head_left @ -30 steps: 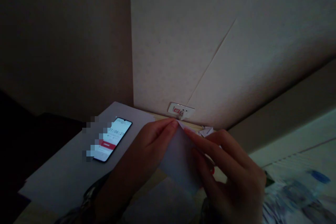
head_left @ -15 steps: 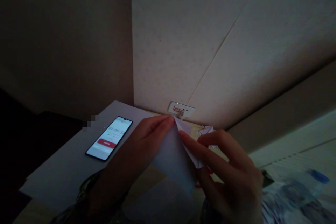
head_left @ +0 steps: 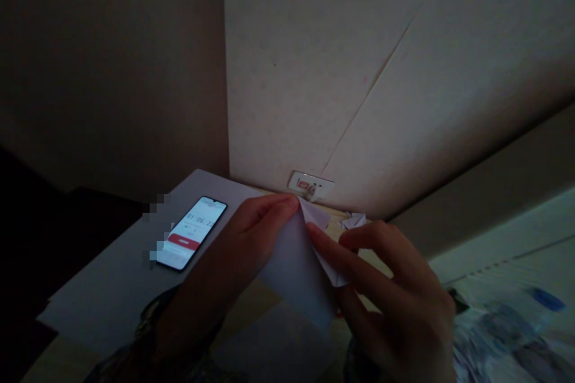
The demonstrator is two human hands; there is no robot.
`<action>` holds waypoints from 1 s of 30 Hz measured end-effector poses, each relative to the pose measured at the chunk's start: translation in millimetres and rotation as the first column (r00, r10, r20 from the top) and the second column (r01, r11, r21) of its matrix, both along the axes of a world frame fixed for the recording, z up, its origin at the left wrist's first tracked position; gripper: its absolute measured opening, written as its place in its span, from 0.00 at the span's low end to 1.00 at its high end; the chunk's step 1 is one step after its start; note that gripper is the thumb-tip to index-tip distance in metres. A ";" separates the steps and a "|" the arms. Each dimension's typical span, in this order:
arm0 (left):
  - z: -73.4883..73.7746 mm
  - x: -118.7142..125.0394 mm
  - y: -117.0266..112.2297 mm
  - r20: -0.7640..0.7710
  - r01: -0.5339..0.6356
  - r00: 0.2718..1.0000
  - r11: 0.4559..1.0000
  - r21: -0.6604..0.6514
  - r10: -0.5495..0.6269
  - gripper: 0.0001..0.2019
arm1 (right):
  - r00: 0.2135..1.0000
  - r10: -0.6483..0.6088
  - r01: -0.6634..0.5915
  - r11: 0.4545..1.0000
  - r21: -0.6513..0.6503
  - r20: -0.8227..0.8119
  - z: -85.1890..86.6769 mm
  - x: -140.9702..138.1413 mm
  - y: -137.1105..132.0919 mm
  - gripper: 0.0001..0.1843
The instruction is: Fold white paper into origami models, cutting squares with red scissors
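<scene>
A white sheet of paper (head_left: pixel 291 263) is held up between both hands, with a folded flap along its right edge. My left hand (head_left: pixel 256 227) pinches the paper's top corner between thumb and fingers. Lower on the right, my right hand (head_left: pixel 390 287) is closed on the folded edge, its index finger pressed along the flap and its thumb side below. Part of the flap is hidden behind the right fingers. Behind the right hand lies a small folded paper piece (head_left: pixel 354 221) on the wooden table (head_left: pixel 251 305).
Left of my hands, a phone (head_left: pixel 193 233) showing a timer lies on large white sheets (head_left: pixel 108 287). A wall socket (head_left: pixel 311 185) with a plug sits just beyond the table. At the lower right are clear plastic bottles (head_left: pixel 507 326), one blue-capped. Another sheet (head_left: pixel 278 341) lies below my hands.
Both hands keep almost the same grip on the paper. The view has shifted slightly, and the right hand sits a touch further right.
</scene>
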State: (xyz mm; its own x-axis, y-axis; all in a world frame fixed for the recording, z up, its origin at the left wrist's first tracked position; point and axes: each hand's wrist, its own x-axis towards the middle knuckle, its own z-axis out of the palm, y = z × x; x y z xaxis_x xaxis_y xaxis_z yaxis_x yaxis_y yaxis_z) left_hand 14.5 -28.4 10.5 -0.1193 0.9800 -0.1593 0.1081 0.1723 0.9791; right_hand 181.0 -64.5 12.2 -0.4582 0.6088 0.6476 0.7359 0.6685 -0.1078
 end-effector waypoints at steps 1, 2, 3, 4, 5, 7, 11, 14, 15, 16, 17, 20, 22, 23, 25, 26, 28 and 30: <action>0.3 0.2 0.0 0.005 0.013 1.000 1.000 0.002 -0.013 0.13 | 1.000 0.003 -0.003 1.000 -0.002 0.002 0.1 0.1 0.0 0.19; 0.2 0.3 0.2 0.011 0.014 1.000 1.000 0.009 -0.014 0.14 | 1.000 0.010 -0.010 1.000 0.000 0.006 0.3 0.3 0.1 0.19; -0.4 0.2 0.6 0.018 0.018 1.000 1.000 0.023 -0.018 0.13 | 1.000 0.014 -0.014 1.000 -0.002 0.008 0.6 0.4 0.2 0.19; -1.5 -0.1 1.2 0.026 0.032 0.999 0.999 0.041 -0.033 0.13 | 1.000 0.018 -0.018 1.000 -0.002 0.009 0.9 0.5 0.2 0.19; -2.8 -0.5 1.9 0.034 0.050 0.998 0.997 0.061 -0.053 0.12 | 1.000 0.021 -0.021 1.000 0.001 0.008 1.2 0.4 0.2 0.19; -5.6 -1.6 3.4 0.048 0.110 0.992 0.989 0.103 -0.116 0.11 | 1.000 0.014 -0.014 1.000 0.005 0.001 1.5 -0.1 0.1 0.19; -8.5 -3.7 4.5 0.074 0.152 0.984 0.977 0.149 -0.165 0.14 | 1.000 -0.001 0.001 1.000 -0.002 0.009 0.3 -1.0 -0.3 0.20; -10.0 -5.0 4.6 0.076 0.145 0.984 0.978 0.152 -0.158 0.14 | 1.000 0.001 -0.001 1.000 -0.005 0.009 -1.0 -0.6 -0.3 0.20; -10.7 -5.2 4.8 0.073 0.149 0.984 0.976 0.157 -0.162 0.15 | 1.000 0.000 0.000 1.000 -0.007 0.010 -1.1 -0.2 -0.2 0.20; -11.5 -5.3 5.1 0.068 0.156 0.983 0.973 0.168 -0.169 0.15 | 1.000 -0.001 0.002 1.000 -0.011 0.012 -1.0 0.1 -0.1 0.20; -12.3 -5.3 5.5 0.062 0.166 0.982 0.969 0.182 -0.180 0.15 | 1.000 0.004 -0.003 1.000 -0.013 0.014 -0.7 0.4 -0.1 0.20; -13.0 -4.9 6.6 0.043 0.189 0.978 0.953 0.237 -0.205 0.15 | 1.000 0.026 -0.026 0.999 -0.042 -0.003 1.1 0.3 -1.6 0.18; -11.5 -4.6 6.9 0.016 0.200 0.977 0.941 0.273 -0.213 0.15 | 0.999 0.026 -0.028 0.996 -0.083 -0.033 2.1 -1.0 -3.9 0.22; -10.2 -4.6 6.9 -0.008 0.212 0.976 0.933 0.291 -0.219 0.15 | 0.998 0.018 -0.024 0.994 -0.108 -0.058 2.3 -2.0 -5.3 0.25; -7.3 -4.6 6.5 -0.086 0.262 0.965 0.907 0.330 -0.248 0.16 | 0.990 -0.018 -0.002 0.989 -0.147 -0.137 2.1 -4.4 -7.8 0.29; -5.8 -4.6 6.3 -0.133 0.297 0.955 0.886 0.356 -0.266 0.17 | 0.981 -0.042 0.011 0.987 -0.160 -0.190 1.8 -5.6 -8.6 0.28; -3.2 -4.7 5.5 -0.225 0.376 0.924 0.836 0.401 -0.308 0.16 | 0.952 -0.087 0.033 0.982 -0.184 -0.295 0.9 -7.5 -8.7 0.19; -1.0 -4.7 4.7 -0.293 0.446 0.891 0.791 0.419 -0.347 0.16 | 0.916 -0.128 0.050 0.977 -0.208 -0.379 0.1 -8.4 -6.8 0.09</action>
